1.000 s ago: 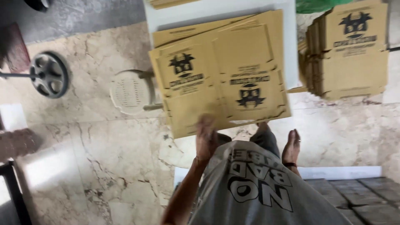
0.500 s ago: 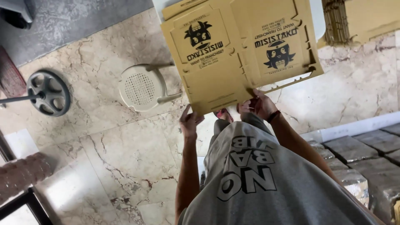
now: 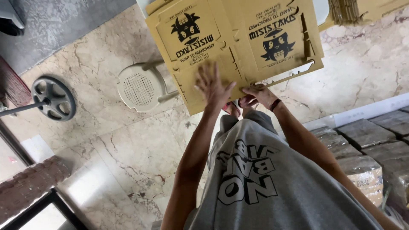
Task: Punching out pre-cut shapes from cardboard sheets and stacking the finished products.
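A flat brown cardboard box blank (image 3: 238, 38) with black cartoon prints lies in front of me, one on top of several like it. My left hand (image 3: 213, 87) rests flat on its near part, fingers spread. My right hand (image 3: 259, 94), with a dark band at the wrist, grips the blank's near edge next to a cut-out slot. Both forearms reach forward over my grey printed shirt (image 3: 260, 187).
A white surface (image 3: 320, 9) lies under the blanks. Another stack of brown blanks (image 3: 362, 9) sits at the top right. A white plastic stool (image 3: 138, 87) and a grey weight plate on a bar (image 3: 53, 98) stand on the marble floor at the left. Wrapped bundles (image 3: 366, 170) lie at the right.
My left hand has moved up from the blank's near edge onto its face and spread out. My right hand stays at the edge. The view has drawn closer to the blanks.
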